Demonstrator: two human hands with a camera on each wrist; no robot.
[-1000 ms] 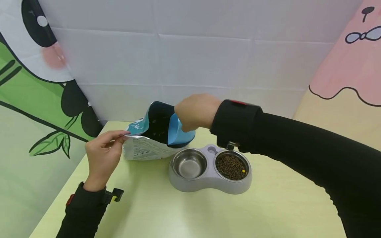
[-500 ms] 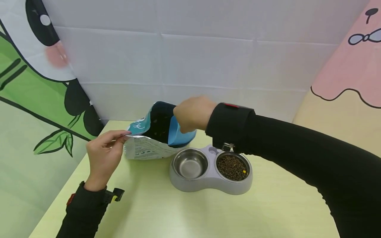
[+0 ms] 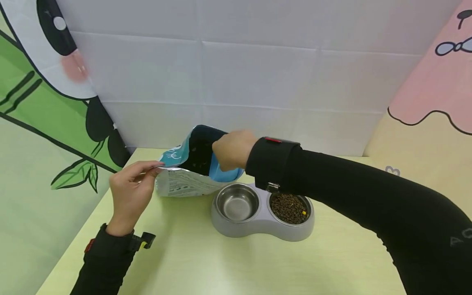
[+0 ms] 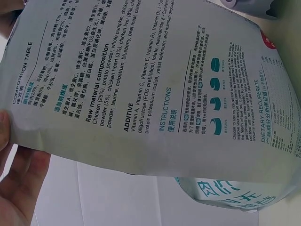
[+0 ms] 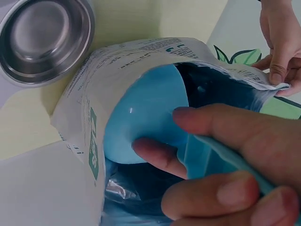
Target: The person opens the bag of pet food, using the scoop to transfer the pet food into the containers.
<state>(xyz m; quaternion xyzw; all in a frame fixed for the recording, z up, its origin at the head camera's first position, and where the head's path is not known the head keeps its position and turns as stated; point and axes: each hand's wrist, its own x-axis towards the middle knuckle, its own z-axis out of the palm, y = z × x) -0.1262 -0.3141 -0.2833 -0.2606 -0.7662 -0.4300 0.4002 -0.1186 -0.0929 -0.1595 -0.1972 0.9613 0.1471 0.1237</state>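
Observation:
A white and teal pet food bag [image 3: 184, 183] lies tilted on the table, its dark mouth facing up. My left hand [image 3: 132, 188] pinches the bag's rim between thumb and fingers at its left corner. At the mouth's right side, my right hand [image 3: 234, 150] grips the handle of a blue scoop [image 5: 141, 110]. The right wrist view has the scoop's rounded bowl inside the bag, against the wall. Some dark kibble shows faintly inside the bag; what the scoop contains is hidden. Printed ingredient text covers the bag's side in the left wrist view.
In front of the bag stands a grey double feeder [image 3: 254, 229]. Its left steel bowl [image 3: 237, 207] holds nothing visible; brown kibble [image 3: 289, 209] with a yellow piece fills the right one. Behind the table [image 3: 206, 266] hangs a pale cloth [image 3: 254, 78] with cartoon prints on both sides.
My right hand and forearm have shifted slightly left and down over the bag's mouth, and less of the scoop shows. The left hand keeps its hold on the rim.

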